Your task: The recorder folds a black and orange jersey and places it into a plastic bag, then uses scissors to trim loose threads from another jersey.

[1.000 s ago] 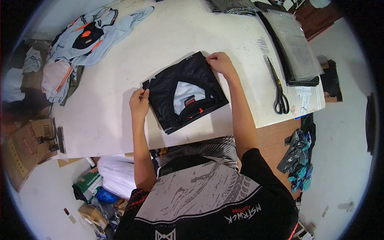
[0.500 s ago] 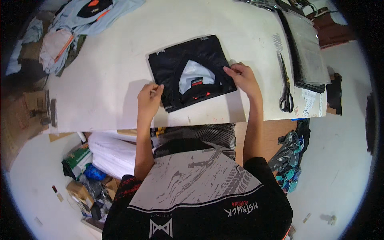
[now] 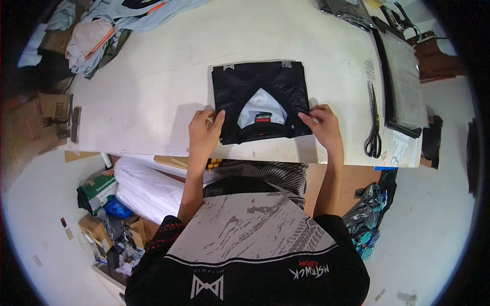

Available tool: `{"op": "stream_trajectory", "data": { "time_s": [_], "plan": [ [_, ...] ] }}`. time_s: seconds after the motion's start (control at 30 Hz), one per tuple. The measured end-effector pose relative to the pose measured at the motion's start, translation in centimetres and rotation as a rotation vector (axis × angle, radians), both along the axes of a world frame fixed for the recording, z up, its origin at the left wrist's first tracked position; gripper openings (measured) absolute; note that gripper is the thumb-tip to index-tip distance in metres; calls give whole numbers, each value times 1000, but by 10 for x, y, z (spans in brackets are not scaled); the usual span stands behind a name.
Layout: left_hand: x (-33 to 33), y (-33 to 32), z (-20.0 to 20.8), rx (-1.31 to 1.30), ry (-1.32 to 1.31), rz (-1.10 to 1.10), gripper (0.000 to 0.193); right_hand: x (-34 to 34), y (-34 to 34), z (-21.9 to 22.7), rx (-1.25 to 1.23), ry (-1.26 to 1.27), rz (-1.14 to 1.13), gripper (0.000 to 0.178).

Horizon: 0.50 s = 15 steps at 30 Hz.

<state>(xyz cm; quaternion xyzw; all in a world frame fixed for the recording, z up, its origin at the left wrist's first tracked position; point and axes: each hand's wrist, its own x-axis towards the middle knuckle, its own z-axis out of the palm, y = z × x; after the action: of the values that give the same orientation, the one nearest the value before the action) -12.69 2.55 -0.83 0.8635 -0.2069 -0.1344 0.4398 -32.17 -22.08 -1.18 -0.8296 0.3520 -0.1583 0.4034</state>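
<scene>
A black fabric shirt point(image 3: 263, 104), folded into a rectangle, is laid near the front edge of a broad white table point(image 3: 153, 102). Its left side is touched by the half-curled left hand point(image 3: 205, 131), its right by the half-curled right hand point(image 3: 325, 128); whether cloth is pinched cannot be told.
</scene>
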Motion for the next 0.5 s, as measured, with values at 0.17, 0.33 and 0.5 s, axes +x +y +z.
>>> {"op": "stream_trajectory", "data": {
  "time_s": [0.17,0.33,0.5],
  "plan": [
    [-8,21,-8,-41,-53,-107,23,-15,7,-9,122,-115,58,29],
    [-16,26,-1,-126,100,-40,19,-23,16,-3,187,-153,45,32],
    [8,-13,18,-88,-558,-41,30,18,17,38,-360,-178,-19,37]
  ]
}}
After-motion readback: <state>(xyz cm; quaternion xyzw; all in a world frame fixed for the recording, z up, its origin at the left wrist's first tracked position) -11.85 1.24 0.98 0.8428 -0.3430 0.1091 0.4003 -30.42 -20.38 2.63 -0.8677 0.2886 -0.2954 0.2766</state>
